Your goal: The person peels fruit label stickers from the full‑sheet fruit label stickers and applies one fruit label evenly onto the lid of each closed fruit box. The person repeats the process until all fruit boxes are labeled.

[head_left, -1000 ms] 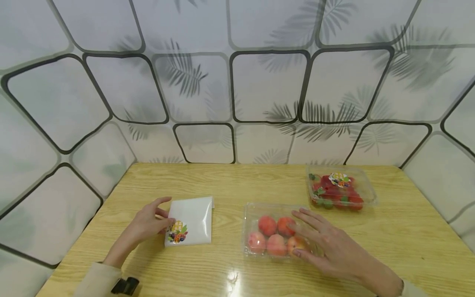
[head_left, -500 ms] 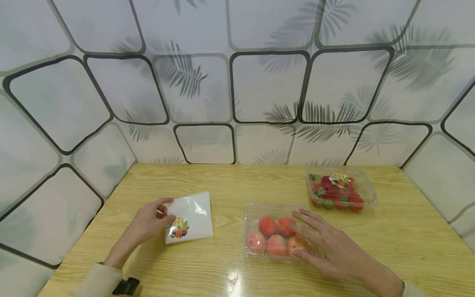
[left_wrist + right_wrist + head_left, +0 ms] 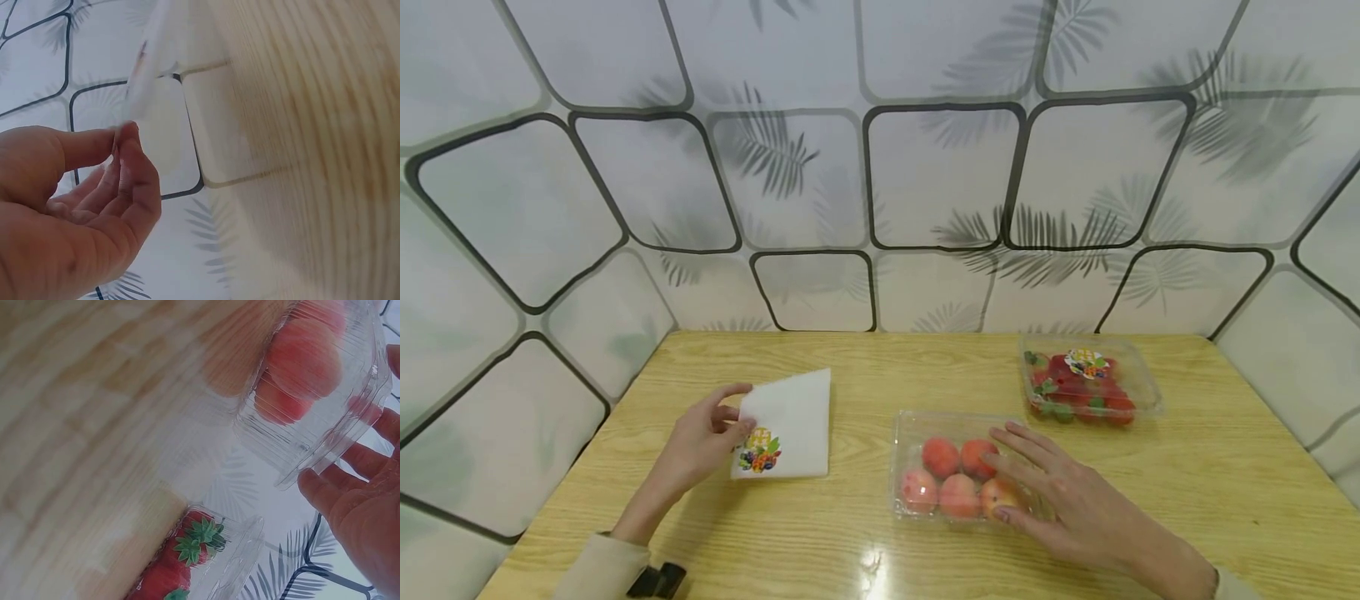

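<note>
Between the thumb and fingers of my left hand (image 3: pixel 698 437) is the left edge of a white sheet (image 3: pixel 793 425), raised at a tilt over the table. A colourful fruit sticker (image 3: pixel 761 451) shows at its lower left corner. In the left wrist view the same sheet (image 3: pixel 147 69) appears edge-on above the pinching left hand (image 3: pixel 81 200). My right hand (image 3: pixel 1067 500) rests with extended fingers on the right part of a clear plastic box (image 3: pixel 913 423) of peaches (image 3: pixel 959 495). From the right wrist, the fingers of the right hand (image 3: pixel 359 487) touch the lid's rim.
A second clear box (image 3: pixel 1138 371) with strawberries (image 3: pixel 1082 396) stands at the back right, a fruit sticker (image 3: pixel 1086 363) on its lid. The wooden table (image 3: pixel 865 375) ends at a patterned curtain-like wall (image 3: pixel 940 192) behind and at both sides.
The left hand has lifted and tilted the white sheet, so its far edge stands higher than before. The right hand and both boxes have stayed in place.
</note>
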`<move>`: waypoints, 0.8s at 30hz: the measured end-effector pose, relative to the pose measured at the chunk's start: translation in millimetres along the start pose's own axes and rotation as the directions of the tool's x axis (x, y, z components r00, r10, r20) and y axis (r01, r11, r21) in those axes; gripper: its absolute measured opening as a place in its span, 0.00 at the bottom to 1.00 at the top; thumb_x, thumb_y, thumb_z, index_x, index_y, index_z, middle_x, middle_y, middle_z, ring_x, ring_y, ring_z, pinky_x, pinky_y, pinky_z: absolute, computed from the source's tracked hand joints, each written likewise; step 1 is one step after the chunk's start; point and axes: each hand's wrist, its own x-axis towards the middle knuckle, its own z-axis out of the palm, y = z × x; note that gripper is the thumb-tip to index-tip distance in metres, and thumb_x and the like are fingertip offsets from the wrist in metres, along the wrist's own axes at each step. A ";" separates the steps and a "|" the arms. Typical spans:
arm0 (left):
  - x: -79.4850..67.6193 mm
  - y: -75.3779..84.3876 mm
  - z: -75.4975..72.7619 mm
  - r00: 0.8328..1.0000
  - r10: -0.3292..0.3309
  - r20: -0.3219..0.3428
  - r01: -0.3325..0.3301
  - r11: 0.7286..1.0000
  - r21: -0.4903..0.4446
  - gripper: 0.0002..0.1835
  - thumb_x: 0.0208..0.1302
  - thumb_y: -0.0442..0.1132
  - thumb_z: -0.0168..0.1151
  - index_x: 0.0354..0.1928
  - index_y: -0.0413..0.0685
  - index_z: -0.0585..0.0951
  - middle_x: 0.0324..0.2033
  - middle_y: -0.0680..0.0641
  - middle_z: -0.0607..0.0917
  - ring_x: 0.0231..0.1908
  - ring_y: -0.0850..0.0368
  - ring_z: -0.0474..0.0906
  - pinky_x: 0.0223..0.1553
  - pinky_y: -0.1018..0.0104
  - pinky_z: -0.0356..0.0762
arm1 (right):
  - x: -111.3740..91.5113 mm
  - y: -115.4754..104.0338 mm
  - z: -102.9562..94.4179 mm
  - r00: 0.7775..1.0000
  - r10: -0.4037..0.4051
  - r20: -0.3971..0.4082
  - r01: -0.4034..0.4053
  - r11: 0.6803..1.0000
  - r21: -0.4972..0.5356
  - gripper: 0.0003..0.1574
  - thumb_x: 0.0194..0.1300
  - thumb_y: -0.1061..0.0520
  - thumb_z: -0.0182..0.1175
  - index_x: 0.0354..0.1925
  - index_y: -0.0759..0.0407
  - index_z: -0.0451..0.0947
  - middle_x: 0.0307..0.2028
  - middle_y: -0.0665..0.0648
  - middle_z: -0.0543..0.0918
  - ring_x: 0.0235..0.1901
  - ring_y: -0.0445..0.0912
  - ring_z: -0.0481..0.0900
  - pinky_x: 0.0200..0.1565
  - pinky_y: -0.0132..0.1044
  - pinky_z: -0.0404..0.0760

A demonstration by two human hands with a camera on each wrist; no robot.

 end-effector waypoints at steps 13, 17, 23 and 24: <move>1.0 3.7 1.2 0.990 -0.089 0.110 0.110 0.972 -0.208 0.31 0.72 0.37 0.63 0.75 0.48 0.68 0.52 0.38 0.80 0.47 0.56 0.80 0.46 0.62 0.81 | -1.6 -1.7 0.4 1.000 0.015 0.001 -0.015 1.000 0.016 0.35 0.63 0.42 0.71 0.66 0.46 0.78 0.73 0.52 0.72 0.74 0.49 0.66 0.49 0.51 0.87; 2.6 3.0 2.2 0.994 -0.099 0.048 0.105 0.987 -0.125 0.34 0.73 0.43 0.63 0.76 0.44 0.65 0.51 0.40 0.84 0.49 0.54 0.81 0.42 0.67 0.79 | -1.9 -1.5 0.5 1.000 0.017 0.004 -0.017 1.000 0.024 0.35 0.62 0.43 0.72 0.66 0.46 0.78 0.73 0.52 0.72 0.74 0.48 0.65 0.49 0.52 0.87; 3.2 -1.7 4.1 0.992 -0.103 -0.068 0.103 0.995 -0.002 0.31 0.74 0.46 0.62 0.71 0.36 0.70 0.53 0.36 0.86 0.56 0.40 0.82 0.46 0.59 0.82 | -2.0 -1.3 0.4 0.999 0.026 0.020 -0.027 1.000 0.017 0.36 0.63 0.42 0.71 0.67 0.46 0.77 0.74 0.52 0.71 0.75 0.48 0.64 0.50 0.52 0.87; 3.0 -2.2 4.5 0.992 -0.091 -0.089 0.094 0.995 0.028 0.28 0.74 0.46 0.62 0.67 0.36 0.73 0.52 0.36 0.86 0.56 0.39 0.82 0.47 0.56 0.83 | -2.0 -1.3 0.5 0.999 0.027 0.020 -0.028 1.000 0.014 0.37 0.63 0.42 0.71 0.68 0.47 0.77 0.73 0.52 0.71 0.75 0.48 0.64 0.50 0.52 0.87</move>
